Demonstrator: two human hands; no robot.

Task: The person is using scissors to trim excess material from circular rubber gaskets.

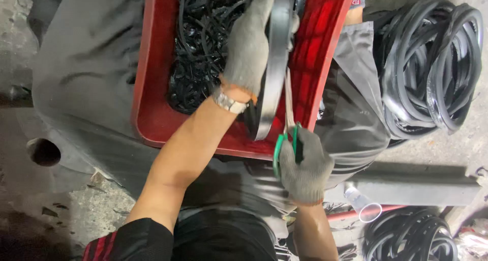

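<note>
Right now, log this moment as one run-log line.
left hand: gloved, holds black rubber ring | right hand: gloved, grips green-handled scissors | red plastic tray: black rubber offcuts

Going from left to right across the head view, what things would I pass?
Round hole in the floor → red tray → left hand holding a black rubber strip → right hand on green-handled scissors → coiled black rubber rings.

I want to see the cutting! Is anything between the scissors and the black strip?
Nothing visible. The right hand holds the green-handled scissors, blades right beside the black rubber strip that the left hand grips over the red tray.
</note>
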